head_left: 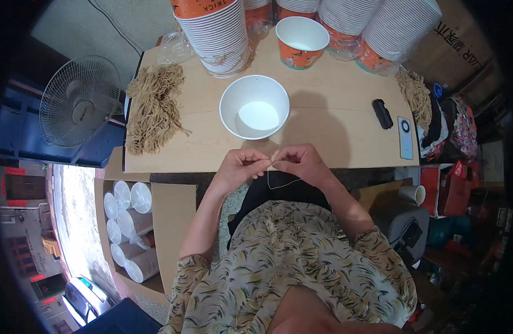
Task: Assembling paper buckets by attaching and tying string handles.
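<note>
Pinched in the closed thumb and fingers of left hand (pixel 238 168) and right hand (pixel 305 162): thin cord (pixel 270 183), looping below the fingertips. Just beyond the fingers: white tub (pixel 255 106), apparently not yet corded. Farther beyond, leftward: stacked tubs (pixel 215 42), some seemingly finished. Well left, probably awaiting use: cord bundle (pixel 153 108).

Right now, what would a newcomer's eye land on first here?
Probably the tall stack of white-rimmed orange paper buckets toward the far left of the pale wooden table. Next, the round, white-lined open bucket near the middle, just beyond the left hand and right hand, whose fingers pinch a thin tan cord. The tangled heap of tan twine at the table's left also stands out.
</note>
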### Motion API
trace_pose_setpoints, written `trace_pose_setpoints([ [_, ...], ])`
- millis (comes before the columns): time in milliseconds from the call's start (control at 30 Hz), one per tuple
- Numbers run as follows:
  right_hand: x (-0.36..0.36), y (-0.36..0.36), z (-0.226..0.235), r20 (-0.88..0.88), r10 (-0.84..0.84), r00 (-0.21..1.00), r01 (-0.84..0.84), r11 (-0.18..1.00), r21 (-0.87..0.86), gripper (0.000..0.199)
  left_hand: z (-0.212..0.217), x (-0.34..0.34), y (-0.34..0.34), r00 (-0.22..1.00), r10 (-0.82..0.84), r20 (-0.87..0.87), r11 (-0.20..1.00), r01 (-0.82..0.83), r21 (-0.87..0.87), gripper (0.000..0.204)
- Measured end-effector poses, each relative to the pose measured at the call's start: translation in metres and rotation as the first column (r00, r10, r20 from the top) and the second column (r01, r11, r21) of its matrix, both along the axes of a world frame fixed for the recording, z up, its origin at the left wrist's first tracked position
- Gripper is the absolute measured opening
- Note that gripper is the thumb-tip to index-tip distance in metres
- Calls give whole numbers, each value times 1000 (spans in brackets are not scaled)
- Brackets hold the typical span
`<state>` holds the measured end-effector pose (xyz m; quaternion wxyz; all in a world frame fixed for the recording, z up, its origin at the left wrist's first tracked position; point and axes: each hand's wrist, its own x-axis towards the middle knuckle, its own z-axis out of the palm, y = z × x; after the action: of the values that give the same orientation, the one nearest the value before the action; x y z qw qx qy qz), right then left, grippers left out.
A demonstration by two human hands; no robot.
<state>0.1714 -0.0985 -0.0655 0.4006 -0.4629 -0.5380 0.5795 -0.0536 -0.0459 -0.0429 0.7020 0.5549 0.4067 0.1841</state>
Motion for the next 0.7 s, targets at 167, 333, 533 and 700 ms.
trace_pose_setpoints([
  [167,-6,5,9,-118,-183,976,185,983,0,11,0,-6,4,994,108,14,993,-108,-49,24],
  [333,-11,28,46,130,-219,967,190,960,204,8,-14,-7,33,915,401,-43,911,-393,123,36],
  [533,-28,36,44,58,-222,973,218,973,75,11,-38,-3,14,856,510,84,820,-514,251,27],
  [700,-41,27,22,116,-214,970,210,976,54,11,-44,4,-10,809,575,120,746,-579,329,18],
])
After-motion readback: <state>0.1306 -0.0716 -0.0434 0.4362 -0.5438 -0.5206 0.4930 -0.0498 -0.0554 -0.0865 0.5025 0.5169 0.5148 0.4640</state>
